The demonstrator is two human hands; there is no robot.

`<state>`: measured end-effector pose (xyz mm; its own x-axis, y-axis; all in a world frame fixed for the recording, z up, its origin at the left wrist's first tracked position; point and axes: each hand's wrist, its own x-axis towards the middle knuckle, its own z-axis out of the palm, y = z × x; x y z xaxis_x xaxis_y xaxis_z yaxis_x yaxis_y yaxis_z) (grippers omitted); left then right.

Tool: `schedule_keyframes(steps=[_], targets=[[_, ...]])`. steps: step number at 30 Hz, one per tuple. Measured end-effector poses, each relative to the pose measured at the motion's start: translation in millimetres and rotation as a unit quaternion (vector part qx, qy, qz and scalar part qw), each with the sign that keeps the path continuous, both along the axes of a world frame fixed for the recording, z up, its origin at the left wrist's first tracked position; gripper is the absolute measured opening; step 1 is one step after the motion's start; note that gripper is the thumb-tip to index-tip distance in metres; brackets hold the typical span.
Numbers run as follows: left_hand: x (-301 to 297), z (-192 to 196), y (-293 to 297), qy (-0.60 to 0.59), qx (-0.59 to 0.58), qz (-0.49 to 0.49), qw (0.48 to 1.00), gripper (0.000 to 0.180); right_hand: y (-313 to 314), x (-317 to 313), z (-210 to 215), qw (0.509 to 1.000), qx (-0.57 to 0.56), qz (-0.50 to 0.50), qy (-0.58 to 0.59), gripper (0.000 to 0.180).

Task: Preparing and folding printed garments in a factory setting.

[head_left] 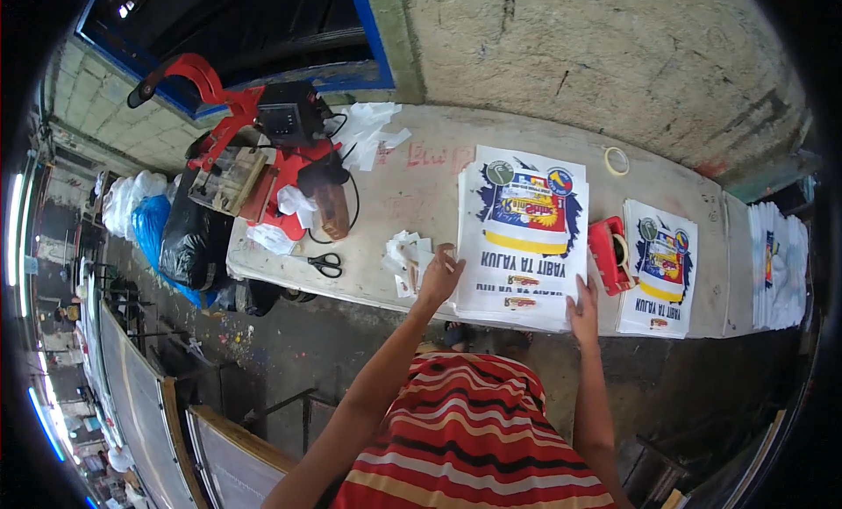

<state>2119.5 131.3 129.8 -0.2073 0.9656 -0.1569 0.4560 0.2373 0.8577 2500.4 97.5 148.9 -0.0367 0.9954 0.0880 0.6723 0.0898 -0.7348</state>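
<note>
A stack of printed sheets, white with a blue, yellow and red design, lies near the front edge of the table. The print faces away from me, upside down. My left hand is at the stack's left edge, its fingers apart and slightly bent. On the opposite side, my right hand rests against the lower right edge with fingers stretched out. Both hands look open, bracketing the stack. Some scraps of white paper lie just left of my left hand.
A red tape dispenser stands between this stack and a second printed stack. Folded white printed pieces sit at the far right. A tape roll lies near the wall. To the left are black scissors and a red heat press.
</note>
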Motion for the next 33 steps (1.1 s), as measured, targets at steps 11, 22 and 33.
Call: schedule_keyframes(steps=[11, 22, 33], targets=[[-85, -4, -7, 0.299, 0.036, -0.135, 0.944, 0.05, -44, -39, 56, 0.999, -0.006, -0.035, -0.009, 0.047], [-128, 5, 19, 0.021, -0.088, 0.005, 0.996, 0.039, -41, -56, 87, 0.997, -0.029, -0.034, 0.06, 0.034], [-153, 29, 19, -0.443, -0.134, 0.091, 0.882, 0.037, -62, -58, 93, 0.994, -0.073, -0.004, 0.084, 0.025]])
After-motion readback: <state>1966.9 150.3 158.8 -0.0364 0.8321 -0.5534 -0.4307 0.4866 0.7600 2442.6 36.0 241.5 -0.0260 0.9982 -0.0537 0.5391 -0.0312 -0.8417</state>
